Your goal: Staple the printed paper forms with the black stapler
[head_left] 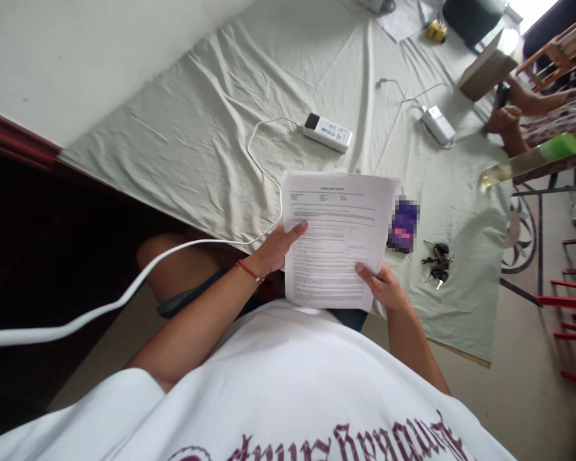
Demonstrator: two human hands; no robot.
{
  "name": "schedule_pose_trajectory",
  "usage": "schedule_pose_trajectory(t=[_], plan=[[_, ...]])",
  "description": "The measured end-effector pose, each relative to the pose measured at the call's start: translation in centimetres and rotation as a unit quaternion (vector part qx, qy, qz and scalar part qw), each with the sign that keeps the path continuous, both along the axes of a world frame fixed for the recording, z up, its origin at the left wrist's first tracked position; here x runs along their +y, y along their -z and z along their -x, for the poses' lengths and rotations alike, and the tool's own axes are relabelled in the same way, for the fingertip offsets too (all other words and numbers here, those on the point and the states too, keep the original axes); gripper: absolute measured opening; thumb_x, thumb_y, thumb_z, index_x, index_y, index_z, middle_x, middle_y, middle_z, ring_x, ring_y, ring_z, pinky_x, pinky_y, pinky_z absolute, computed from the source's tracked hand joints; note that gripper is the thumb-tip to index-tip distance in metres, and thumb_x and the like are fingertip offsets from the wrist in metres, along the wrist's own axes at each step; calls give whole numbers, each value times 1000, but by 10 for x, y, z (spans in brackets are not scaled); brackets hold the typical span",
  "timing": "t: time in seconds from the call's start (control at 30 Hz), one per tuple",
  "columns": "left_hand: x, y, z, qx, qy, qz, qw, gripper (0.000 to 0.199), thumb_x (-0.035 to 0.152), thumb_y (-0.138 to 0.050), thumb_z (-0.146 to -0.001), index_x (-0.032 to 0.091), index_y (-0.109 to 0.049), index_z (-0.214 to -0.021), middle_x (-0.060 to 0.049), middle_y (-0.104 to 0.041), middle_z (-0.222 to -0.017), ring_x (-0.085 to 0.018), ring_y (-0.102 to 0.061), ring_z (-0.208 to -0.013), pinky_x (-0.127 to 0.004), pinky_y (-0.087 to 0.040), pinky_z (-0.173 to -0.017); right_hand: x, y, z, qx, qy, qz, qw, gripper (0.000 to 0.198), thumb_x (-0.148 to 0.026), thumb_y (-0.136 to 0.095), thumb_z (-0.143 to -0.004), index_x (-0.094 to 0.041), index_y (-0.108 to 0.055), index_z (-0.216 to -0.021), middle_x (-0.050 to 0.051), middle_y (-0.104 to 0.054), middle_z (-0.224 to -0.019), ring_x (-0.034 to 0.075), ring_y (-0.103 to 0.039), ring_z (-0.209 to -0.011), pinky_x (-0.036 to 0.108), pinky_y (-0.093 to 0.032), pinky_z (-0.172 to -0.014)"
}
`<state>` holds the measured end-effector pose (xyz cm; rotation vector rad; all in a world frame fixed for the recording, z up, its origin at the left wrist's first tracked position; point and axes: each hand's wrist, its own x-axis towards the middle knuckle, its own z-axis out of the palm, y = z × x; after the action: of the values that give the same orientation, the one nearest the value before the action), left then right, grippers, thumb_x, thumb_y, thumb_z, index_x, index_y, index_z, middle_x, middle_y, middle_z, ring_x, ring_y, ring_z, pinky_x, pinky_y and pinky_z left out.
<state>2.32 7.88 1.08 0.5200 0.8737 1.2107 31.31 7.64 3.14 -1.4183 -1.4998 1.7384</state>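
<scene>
Printed sheets of paper [333,256] are held up in front of my body, over the near edge of the cloth-covered table [211,115]. My left hand [279,246] grips their left side, thumb on top and fingers hidden behind. On the lower right edge, my right hand [384,285] pinches them the same way, its thumb lying on the text. Just right of the paper lies a phone [404,224] with a blurred-out screen. A bunch of keys [439,262] rests further right. Beyond the paper's top edge is a white power bank [327,132] with a cable plugged in.
A white cable [173,246] crosses my left side. At the right are a white charger [438,125], a bottle with a green cap [528,163], a box [489,67] and another person's hand [504,121]. A yellow object [436,31] sits at the far end.
</scene>
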Motion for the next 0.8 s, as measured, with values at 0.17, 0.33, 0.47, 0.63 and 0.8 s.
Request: schedule_pose_trajectory(t=[0.17,0.33,0.47,0.63,0.8], plan=[[3,-1,-8,17,13,30,999,69,57,-94,-73,14,-77,-125,-17,-79,-126,-37,-74,-122,-56,-56,-114,26,-8,-4,-84,103,-195,972,55,-62,-72,-90,-24,-71,-131,10,-81,-121,28,-76,-111,43,-63,-98],[2,-2,-13,50,65,31,996,64,57,-95,-73,13,-80,-117,-16,-81,-118,-34,-77,-113,-53,-59,-108,70,-48,11,-225,116,-487,836,50,-52,-55,-103,-25,-63,-145,17,-67,-148,33,-63,-138,58,-52,-116],[1,3,-14,73,99,21,992,61,62,-91,-75,11,-81,-107,-16,-82,-113,-33,-78,-105,-52,-60,-105,94,-80,53,-271,-65,-558,782,48,-44,-38,-110,-25,-63,-147,14,-65,-152,34,-51,-150,62,-40,-125],[-4,9,-11,75,96,9,993,62,61,-91,-76,12,-80,-112,-15,-82,-111,-32,-78,-104,-51,-58,-104,103,-83,97,-307,-206,-517,772,47,-36,-36,-111,-22,-63,-146,15,-71,-143,35,-53,-146,64,-38,-124],[-5,8,-9,24,70,-3,997,68,64,-91,-73,10,-78,-114,-16,-82,-109,-33,-78,-103,-48,-59,-100,104,-80,103,-303,-212,-483,794,44,-32,-35,-110,-19,-68,-134,16,-76,-123,31,-66,-114,48,-53,-100]])
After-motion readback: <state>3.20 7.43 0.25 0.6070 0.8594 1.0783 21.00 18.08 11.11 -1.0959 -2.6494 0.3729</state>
